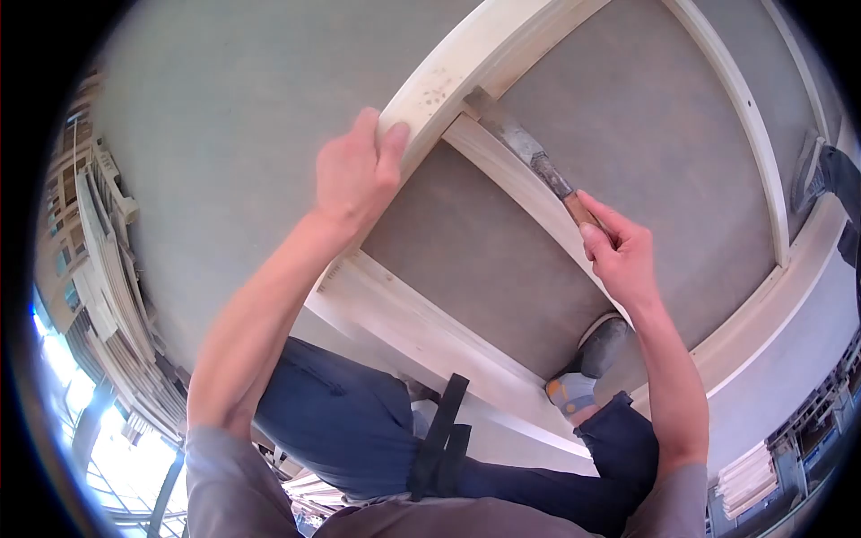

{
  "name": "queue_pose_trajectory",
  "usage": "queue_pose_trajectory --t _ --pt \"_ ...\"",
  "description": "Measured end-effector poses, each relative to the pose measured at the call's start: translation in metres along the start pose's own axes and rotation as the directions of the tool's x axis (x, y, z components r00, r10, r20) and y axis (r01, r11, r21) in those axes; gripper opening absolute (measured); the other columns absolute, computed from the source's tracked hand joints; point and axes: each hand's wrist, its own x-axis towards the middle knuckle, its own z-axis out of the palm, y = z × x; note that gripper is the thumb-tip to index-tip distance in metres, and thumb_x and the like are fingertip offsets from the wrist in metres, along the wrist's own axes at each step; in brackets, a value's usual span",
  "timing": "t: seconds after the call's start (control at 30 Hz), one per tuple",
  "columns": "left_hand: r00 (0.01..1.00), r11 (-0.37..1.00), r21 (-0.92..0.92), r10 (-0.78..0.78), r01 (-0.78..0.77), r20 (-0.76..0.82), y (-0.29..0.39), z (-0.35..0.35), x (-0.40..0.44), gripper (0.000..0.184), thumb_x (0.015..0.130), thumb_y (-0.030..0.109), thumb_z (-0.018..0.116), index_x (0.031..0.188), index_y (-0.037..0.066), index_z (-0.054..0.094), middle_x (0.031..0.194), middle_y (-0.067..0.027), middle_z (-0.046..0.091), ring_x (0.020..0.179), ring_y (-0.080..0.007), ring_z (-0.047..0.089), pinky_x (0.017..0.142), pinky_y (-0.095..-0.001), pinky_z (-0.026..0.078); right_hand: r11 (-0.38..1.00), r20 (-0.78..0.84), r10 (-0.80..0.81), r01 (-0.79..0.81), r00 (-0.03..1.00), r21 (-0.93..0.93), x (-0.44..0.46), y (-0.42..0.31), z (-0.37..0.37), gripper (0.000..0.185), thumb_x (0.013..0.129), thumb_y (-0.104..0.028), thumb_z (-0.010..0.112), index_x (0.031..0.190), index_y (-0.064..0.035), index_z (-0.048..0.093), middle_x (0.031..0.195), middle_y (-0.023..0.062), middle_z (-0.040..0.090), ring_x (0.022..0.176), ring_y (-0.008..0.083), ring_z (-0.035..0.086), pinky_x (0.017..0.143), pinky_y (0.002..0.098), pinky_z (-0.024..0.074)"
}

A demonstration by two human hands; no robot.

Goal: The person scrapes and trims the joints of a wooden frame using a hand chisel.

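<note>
My left hand (359, 170) is closed over the edge of a pale wooden beam (439, 82), the long outer rail of a wooden frame. My right hand (619, 247) grips a hammer (520, 143) by its wooden handle. The hammer's worn metal head end lies beside the inner face of the rail, where a wooden crosspiece (529, 202) meets it. Whether the metal touches the wood I cannot tell. Several dark marks dot the rail near that joint.
Another crosspiece (430, 332) runs close to my legs, and a shoe (603, 345) stands inside the frame. A further crosspiece (744, 99) lies to the right. Another person's foot (809, 175) is at the right edge. Stacked timber (112, 278) stands at the left.
</note>
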Motion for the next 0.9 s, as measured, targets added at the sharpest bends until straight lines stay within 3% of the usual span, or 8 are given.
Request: queue_pose_trajectory --t 0.07,0.13,0.23,0.27,0.33,0.43,0.63,0.9 --pt "1.0 1.0 0.009 -0.001 0.001 -0.017 0.002 0.004 0.004 0.038 0.101 0.038 0.052 0.093 0.001 0.053 0.064 -0.0217 0.06 0.063 -0.0446 0.061 0.059 -0.0515 0.046 0.977 -0.051 -0.192 0.187 0.98 -0.1 0.006 0.022 -0.001 0.04 0.093 -0.003 0.065 0.133 -0.0089 0.067 0.082 0.0015 0.071 0.06 0.0083 0.054 0.059 0.0267 0.0474" --pt "1.0 1.0 0.028 -0.001 0.001 -0.017 -0.002 0.005 0.003 0.038 0.101 0.039 0.052 0.094 0.001 0.054 0.065 -0.0215 0.061 0.064 -0.0444 0.061 0.059 -0.0512 0.046 0.868 -0.068 -0.453 0.423 0.889 -0.261 0.01 0.043 0.007 0.041 0.092 -0.002 0.067 0.132 -0.0085 0.068 0.09 0.0069 0.076 0.061 0.0107 0.058 0.061 0.0272 0.0495" --pt "1.0 0.998 0.054 0.023 -0.022 -0.015 -0.008 0.004 0.001 0.039 0.1 0.041 0.054 0.097 0.002 0.054 0.066 -0.0213 0.062 0.065 -0.0441 0.062 0.06 -0.0506 0.046 0.625 0.065 -0.613 0.534 0.787 -0.569 0.008 0.06 -0.003 0.042 0.09 -0.001 0.069 0.131 -0.0079 0.068 0.096 0.0153 0.076 0.061 0.0134 0.06 0.063 0.028 0.0509" --pt "0.999 0.997 0.061 0.043 -0.041 -0.028 -0.009 0.003 0.001 0.039 0.1 0.041 0.055 0.098 0.002 0.054 0.067 -0.0213 0.062 0.066 -0.0439 0.063 0.06 -0.0504 0.046 0.682 0.016 -0.618 0.546 0.786 -0.487 0.008 0.058 -0.003 0.041 0.091 -0.002 0.068 0.131 -0.0077 0.068 0.093 0.0128 0.075 0.061 0.0124 0.059 0.062 0.0278 0.0503" --pt "0.998 0.998 0.049 0.05 -0.048 -0.041 -0.011 0.003 0.001 0.04 0.099 0.042 0.055 0.101 0.003 0.055 0.068 -0.0215 0.063 0.067 -0.0438 0.063 0.061 -0.0503 0.047 0.768 -0.071 -0.608 0.563 0.791 -0.307 0.003 0.051 -0.004 0.04 0.092 -0.003 0.068 0.132 -0.0072 0.067 0.087 0.0076 0.074 0.062 0.0104 0.057 0.061 0.0272 0.0491" --pt "0.999 0.999 0.003 0.034 -0.033 -0.031 -0.01 0.007 -0.001 0.04 0.098 0.043 0.056 0.105 0.003 0.055 0.071 -0.022 0.065 0.07 -0.0437 0.065 0.064 -0.0504 0.048 0.975 -0.041 -0.207 0.202 0.978 -0.094 0.001 0.028 -0.019 0.039 0.094 -0.006 0.067 0.133 -0.0071 0.067 0.081 -0.0006 0.067 0.065 0.0072 0.053 0.061 0.0254 0.047" --pt "0.999 0.999 0.01 0.035 -0.035 -0.025 -0.007 0.003 0.001 0.041 0.098 0.043 0.057 0.11 0.004 0.056 0.077 -0.0222 0.067 0.075 -0.0433 0.066 0.068 -0.0502 0.05 1.0 0.05 -0.02 0.019 0.999 0.024 0.007 0.002 -0.025 0.039 0.097 -0.008 0.064 0.135 -0.0095 0.066 0.078 -0.0043 0.059 0.067 0.0044 0.049 0.06 0.023 0.0432" --pt "0.995 0.995 0.045 0.087 -0.085 -0.041 -0.008 0.005 0.001 0.043 0.098 0.043 0.057 0.115 0.005 0.054 0.08 -0.0228 0.065 0.075 -0.0432 0.064 0.067 -0.0477 0.049 0.999 0.063 0.042 -0.043 0.997 0.017 0.001 -0.016 -0.026 0.039 0.098 -0.009 0.061 0.137 -0.0107 0.065 0.072 -0.0044 0.056 0.062 0.0034 0.044 0.055 0.0232 0.0382"
